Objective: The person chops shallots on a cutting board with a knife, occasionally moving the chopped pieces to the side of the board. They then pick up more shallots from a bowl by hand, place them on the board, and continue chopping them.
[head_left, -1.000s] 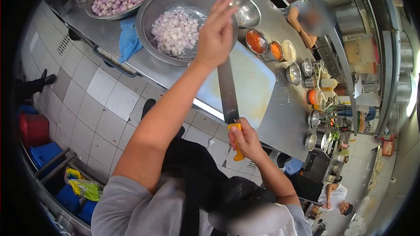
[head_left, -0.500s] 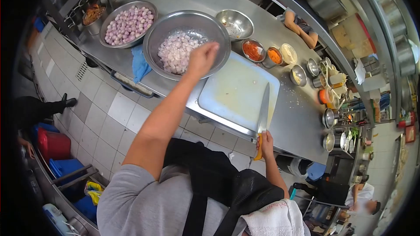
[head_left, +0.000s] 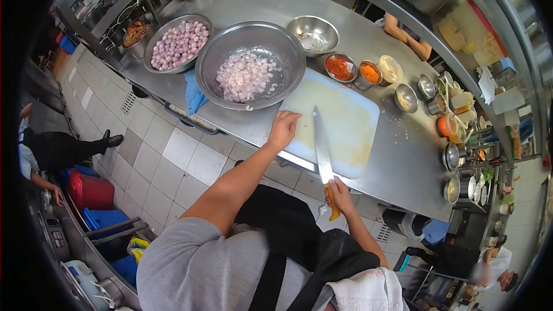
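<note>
Head view, items by place about the hands.

Left hand (head_left: 282,131): at the near left corner of the cutting board (head_left: 351,121), fingers drawn loosely together; whether anything is pinched in them, cannot tell. Advice: fingertips tucked back and well aside of the blade whenever the edge moves.

Right hand (head_left: 341,196): closed round the yellow handle (head_left: 334,213) of the knife (head_left: 324,158), just off the board's near edge. Blade points away from the person, over the board, tip farthest out. Advice: a firm grip close to the blade, wrist straight; the handle overhangs the counter (head_left: 403,164), so a slack hold would risk a drop.

Small pale piece (head_left: 315,113): one, by the knife tip, to the right of the left hand. Advice: best approached from the side, the blade held quiet.

Cut shallots (head_left: 245,78): heaped in the large bowl (head_left: 242,35), beyond and left of the left hand. Advice: release low over the bowl's middle, since a few bits lie up its near side.

Whole shallots (head_left: 180,46): in a smaller bowl, farther left of that hand.

Blue cloth (head_left: 194,95): left of the left hand, at the counter's edge; judged within reach for wiping fingers before a fresh grip.
</note>
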The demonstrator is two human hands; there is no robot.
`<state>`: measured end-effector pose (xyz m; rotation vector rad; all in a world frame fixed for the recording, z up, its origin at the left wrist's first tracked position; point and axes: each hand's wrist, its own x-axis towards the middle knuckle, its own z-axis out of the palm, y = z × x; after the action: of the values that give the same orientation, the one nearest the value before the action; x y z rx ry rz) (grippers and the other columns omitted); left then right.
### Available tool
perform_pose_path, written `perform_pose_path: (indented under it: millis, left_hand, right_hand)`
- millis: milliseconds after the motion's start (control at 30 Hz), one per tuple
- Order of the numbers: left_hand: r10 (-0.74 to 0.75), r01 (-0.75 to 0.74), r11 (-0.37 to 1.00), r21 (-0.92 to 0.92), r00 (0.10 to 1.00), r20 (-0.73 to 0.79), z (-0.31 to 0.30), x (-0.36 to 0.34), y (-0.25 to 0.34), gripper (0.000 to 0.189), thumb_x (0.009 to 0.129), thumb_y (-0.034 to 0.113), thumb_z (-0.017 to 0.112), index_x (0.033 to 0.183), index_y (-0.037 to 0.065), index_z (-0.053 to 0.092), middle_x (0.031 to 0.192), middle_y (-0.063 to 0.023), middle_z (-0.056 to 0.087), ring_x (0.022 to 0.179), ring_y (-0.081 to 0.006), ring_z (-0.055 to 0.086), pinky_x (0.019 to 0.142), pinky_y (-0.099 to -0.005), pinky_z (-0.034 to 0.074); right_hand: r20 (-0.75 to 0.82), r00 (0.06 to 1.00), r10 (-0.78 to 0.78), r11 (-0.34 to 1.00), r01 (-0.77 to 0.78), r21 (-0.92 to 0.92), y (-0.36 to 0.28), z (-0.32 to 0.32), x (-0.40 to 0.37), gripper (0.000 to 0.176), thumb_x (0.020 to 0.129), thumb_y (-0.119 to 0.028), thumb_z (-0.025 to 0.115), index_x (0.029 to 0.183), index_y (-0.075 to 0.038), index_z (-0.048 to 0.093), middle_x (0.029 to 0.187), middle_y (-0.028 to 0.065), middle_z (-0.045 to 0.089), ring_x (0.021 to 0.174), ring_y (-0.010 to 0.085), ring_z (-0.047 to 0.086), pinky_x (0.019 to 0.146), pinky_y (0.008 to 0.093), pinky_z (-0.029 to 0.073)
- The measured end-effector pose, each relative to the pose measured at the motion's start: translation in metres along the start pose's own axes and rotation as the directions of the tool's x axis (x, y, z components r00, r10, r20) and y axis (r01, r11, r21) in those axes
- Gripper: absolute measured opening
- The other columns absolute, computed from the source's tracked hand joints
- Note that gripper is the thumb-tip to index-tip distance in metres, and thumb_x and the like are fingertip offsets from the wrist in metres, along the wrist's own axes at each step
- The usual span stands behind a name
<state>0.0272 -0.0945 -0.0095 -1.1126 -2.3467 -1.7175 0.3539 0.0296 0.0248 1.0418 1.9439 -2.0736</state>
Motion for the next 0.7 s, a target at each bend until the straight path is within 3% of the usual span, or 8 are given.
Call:
perform_pose_path:
  millis: [67, 100, 167, 267, 367, 500, 633, 700]
  left_hand:
    - [0.096, -0.102, 0.978, 0.185, 0.995, 0.04, -0.006, 0.005, 0.003, 0.034, 0.101, 0.007, 0.07, 0.135, 0.001, 0.071, 0.138, -0.0168, 0.068, 0.131, -0.0397, 0.061, 0.116, -0.0485, 0.048]
    - [0.097, -0.103, 0.976, 0.191, 0.994, 0.042, -0.002, 0.01, -0.001, 0.034, 0.101, 0.007, 0.07, 0.135, 0.001, 0.071, 0.138, -0.0168, 0.068, 0.131, -0.0397, 0.061, 0.116, -0.0485, 0.048]
    - [-0.018, 0.008, 0.967, 0.254, 0.999, 0.039, 0.019, 0.018, -0.01, 0.048, 0.105, 0.014, 0.066, 0.151, 0.002, 0.059, 0.162, -0.0197, 0.053, 0.153, -0.0428, 0.044, 0.13, -0.0516, 0.033]
    - [-0.043, 0.019, 0.969, 0.245, 0.995, 0.093, 0.041, 0.017, -0.001, 0.053, 0.109, 0.017, 0.06, 0.16, 0.004, 0.05, 0.171, -0.0206, 0.043, 0.161, -0.0437, 0.034, 0.135, -0.0526, 0.025]
    - [-0.039, 0.009, 0.969, 0.245, 0.992, 0.117, 0.058, 0.01, 0.013, 0.049, 0.111, 0.012, 0.055, 0.159, 0.003, 0.051, 0.171, -0.0211, 0.043, 0.161, -0.0443, 0.034, 0.134, -0.0535, 0.026]
    - [0.036, -0.052, 0.992, 0.117, 0.991, 0.132, 0.058, 0.024, 0.042, 0.049, 0.111, 0.011, 0.053, 0.159, 0.001, 0.05, 0.171, -0.0232, 0.041, 0.161, -0.0459, 0.031, 0.135, -0.0539, 0.023]
    - [0.247, -0.244, 0.969, 0.05, 0.966, -0.071, -0.027, 0.112, 0.145, 0.048, 0.11, 0.006, 0.053, 0.158, 0.004, 0.053, 0.167, -0.0218, 0.048, 0.159, -0.0454, 0.037, 0.133, -0.0532, 0.027]
    - [0.331, -0.314, 0.943, 0.113, 0.921, -0.205, -0.075, 0.149, 0.144, 0.047, 0.11, 0.004, 0.053, 0.157, 0.006, 0.055, 0.165, -0.021, 0.051, 0.157, -0.0444, 0.041, 0.132, -0.0538, 0.029]
  right_hand:
    - [0.002, 1.0, -0.003, 0.998, 0.003, 0.059, 0.01, 0.016, -0.002, 0.03, 0.117, -0.04, 0.051, 0.118, -0.011, 0.057, 0.075, 0.0021, 0.057, 0.054, 0.0114, 0.055, 0.046, 0.0288, 0.047]
    - [-0.001, 1.0, -0.008, 0.994, 0.009, 0.109, 0.012, 0.023, -0.001, 0.03, 0.117, -0.04, 0.051, 0.12, -0.011, 0.057, 0.075, 0.002, 0.057, 0.054, 0.0114, 0.055, 0.046, 0.029, 0.048]
    - [0.013, 1.0, 0.002, 0.989, -0.004, 0.147, 0.015, 0.037, 0.003, 0.031, 0.117, -0.041, 0.051, 0.12, -0.01, 0.058, 0.076, 0.0023, 0.058, 0.055, 0.0112, 0.056, 0.046, 0.0289, 0.048]
    - [0.059, 0.998, -0.016, 0.989, 0.007, 0.151, 0.029, 0.063, 0.013, 0.032, 0.117, -0.041, 0.052, 0.118, -0.009, 0.056, 0.078, 0.0036, 0.057, 0.055, 0.0127, 0.056, 0.046, 0.0296, 0.049]
    - [0.116, 0.992, -0.052, 0.98, 0.028, 0.199, 0.014, 0.089, 0.005, 0.032, 0.117, -0.041, 0.052, 0.116, -0.009, 0.056, 0.078, 0.0036, 0.058, 0.055, 0.0125, 0.056, 0.046, 0.0292, 0.049]
    - [-0.014, 0.995, -0.098, 0.968, 0.099, 0.23, 0.004, 0.093, -0.02, 0.027, 0.116, -0.035, 0.057, 0.115, -0.008, 0.059, 0.077, 0.0014, 0.058, 0.055, 0.0099, 0.056, 0.045, 0.0281, 0.049]
    - [-0.054, 0.967, -0.247, 0.961, 0.252, 0.113, -0.073, 0.087, -0.042, 0.024, 0.115, -0.031, 0.06, 0.118, -0.008, 0.062, 0.076, -0.002, 0.055, 0.055, 0.0072, 0.053, 0.047, 0.0251, 0.045]
    - [0.013, 0.962, -0.274, 0.962, 0.273, 0.017, -0.097, 0.077, -0.05, 0.024, 0.115, -0.029, 0.06, 0.123, -0.006, 0.064, 0.074, -0.004, 0.054, 0.055, 0.006, 0.051, 0.048, 0.0241, 0.041]
